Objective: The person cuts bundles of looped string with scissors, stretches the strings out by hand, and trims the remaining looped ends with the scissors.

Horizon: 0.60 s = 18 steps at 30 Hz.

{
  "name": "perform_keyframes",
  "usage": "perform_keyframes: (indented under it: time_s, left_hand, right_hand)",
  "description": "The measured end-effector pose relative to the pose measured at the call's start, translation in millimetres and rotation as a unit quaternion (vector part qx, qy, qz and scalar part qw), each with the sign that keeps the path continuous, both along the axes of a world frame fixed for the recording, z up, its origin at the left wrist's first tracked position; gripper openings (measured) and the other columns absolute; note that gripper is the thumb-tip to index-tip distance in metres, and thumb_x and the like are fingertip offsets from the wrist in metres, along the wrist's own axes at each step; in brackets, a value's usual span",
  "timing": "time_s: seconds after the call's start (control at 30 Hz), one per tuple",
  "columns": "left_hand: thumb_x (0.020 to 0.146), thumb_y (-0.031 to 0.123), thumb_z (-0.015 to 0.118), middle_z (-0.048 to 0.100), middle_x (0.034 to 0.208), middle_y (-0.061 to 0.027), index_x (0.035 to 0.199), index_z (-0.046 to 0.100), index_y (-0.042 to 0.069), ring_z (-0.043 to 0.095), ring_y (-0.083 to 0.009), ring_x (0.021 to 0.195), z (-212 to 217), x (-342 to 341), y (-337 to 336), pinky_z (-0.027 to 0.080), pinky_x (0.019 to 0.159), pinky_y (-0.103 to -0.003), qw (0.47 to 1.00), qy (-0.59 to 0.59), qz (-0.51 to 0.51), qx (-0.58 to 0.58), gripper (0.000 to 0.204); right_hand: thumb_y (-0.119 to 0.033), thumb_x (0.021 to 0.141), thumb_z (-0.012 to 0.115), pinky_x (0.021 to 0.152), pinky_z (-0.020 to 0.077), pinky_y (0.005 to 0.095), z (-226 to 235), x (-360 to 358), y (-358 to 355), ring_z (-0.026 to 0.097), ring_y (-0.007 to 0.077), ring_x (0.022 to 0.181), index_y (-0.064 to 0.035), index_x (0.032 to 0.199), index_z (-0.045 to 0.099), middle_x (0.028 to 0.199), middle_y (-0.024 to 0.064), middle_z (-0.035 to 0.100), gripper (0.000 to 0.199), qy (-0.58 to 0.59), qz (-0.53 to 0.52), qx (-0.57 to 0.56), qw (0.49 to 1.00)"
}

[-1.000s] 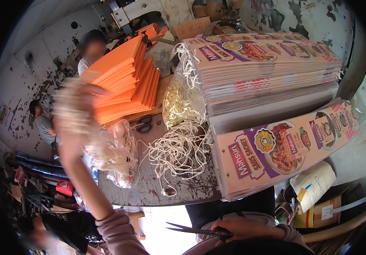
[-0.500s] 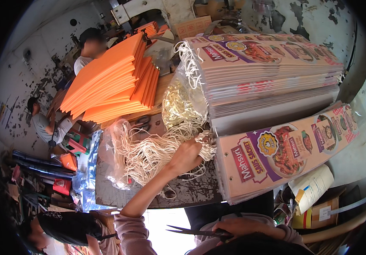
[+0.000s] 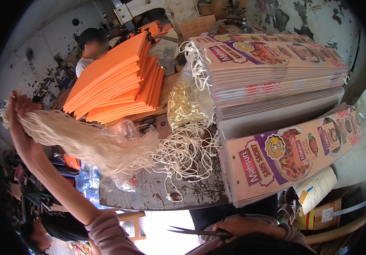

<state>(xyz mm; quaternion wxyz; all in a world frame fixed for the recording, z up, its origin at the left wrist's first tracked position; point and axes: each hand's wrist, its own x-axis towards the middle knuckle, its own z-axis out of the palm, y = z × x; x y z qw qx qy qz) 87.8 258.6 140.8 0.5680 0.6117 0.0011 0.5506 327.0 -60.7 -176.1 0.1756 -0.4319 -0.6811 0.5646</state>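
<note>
My left hand is raised at the far left, fingers wrapped round one end of a long bundle of cream cords. The bundle stretches slantwise back over the table, smeared by motion. Loose white strings lie tangled on the table beside its lower end. Low in the view, in front of my body, my right hand is closed on scissors, blades pointing left and slightly parted. A pile of printed banners lies at the table's right, with metal eyelets at its left edge.
A taller banner stack, with white strings at its corner, stands behind. Folded orange sheets pile up at the back left. A clear bag of gold pieces and black-handled scissors lie between. Other people sit at the left.
My left hand has swung from beside the banners to the far upper left, pulling the cord bundle out lengthwise. Some strings stay on the table. My right hand keeps the scissors in place.
</note>
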Motion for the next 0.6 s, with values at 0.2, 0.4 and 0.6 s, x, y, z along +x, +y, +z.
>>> perform_keyframes:
  time_s: [0.2,0.4,0.6]
  left_hand:
    - [0.087,0.018,0.042,0.034,0.068,0.0023,0.111,0.041,0.001,0.033,-0.0027,0.054,37,-36,49,0.035,0.053,-0.014,0.989,0.133,0.049,0.031,0.029]
    - [0.083,0.032,0.049,0.037,0.070,0.0047,0.105,0.049,0.005,0.033,-0.0033,0.058,17,24,19,0.033,0.055,-0.017,0.866,0.281,0.359,0.204,0.035]
    - [0.071,0.004,0.050,0.056,0.089,-0.0097,0.096,0.052,0.002,0.055,-0.0210,0.081,-168,101,-12,0.043,0.071,-0.030,0.765,0.486,0.238,0.350,0.025]
  right_hand:
    - [-0.029,0.073,0.059,0.063,0.0427,0.0346,3,-1,4,0.055,0.0282,0.077,-0.0116,0.102,0.040,0.079,0.0128,0.056,0.039,0.000,0.003,0.023,1.000]
    - [-0.027,0.074,0.058,0.064,0.0427,0.0343,4,-4,5,0.055,0.0287,0.078,-0.0105,0.103,0.040,0.080,0.0129,0.056,0.037,-0.011,0.010,0.024,1.000]
    - [-0.027,0.076,0.056,0.065,0.0424,0.0341,-1,-3,-4,0.055,0.0285,0.078,-0.0107,0.105,0.040,0.082,0.0129,0.056,0.036,-0.004,-0.009,-0.005,1.000]
